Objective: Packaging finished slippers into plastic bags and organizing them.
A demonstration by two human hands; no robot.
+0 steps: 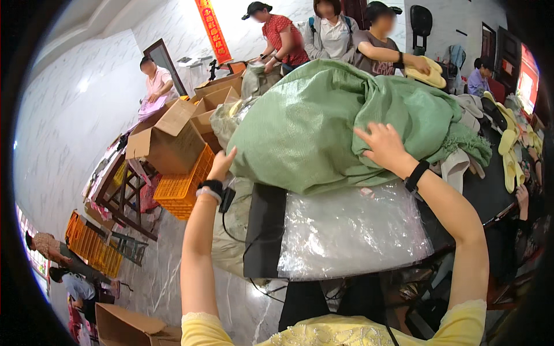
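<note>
A big, bulging green woven sack [300, 127] lies across the dark table in front of me. My left hand [221, 166] is at the sack's left side, fingers stretched out against its edge and closed on nothing that I can see. On top of the sack's folds rests my right hand [384, 149], open with the fingers spread. The sack's frayed mouth [470, 147] lies toward the right, and its contents are hidden. Nearer to me, a stack of clear plastic bags [352, 230] lies flat on the dark table [265, 230].
Yellow slippers [509, 141] and pale slippers [456, 167] lie at the table's right. A person across the table holds a yellow slipper pair [426, 74]. On the left stand an open cardboard box [167, 138] and orange crates [182, 187]. A cable [245, 254] hangs by my left wrist.
</note>
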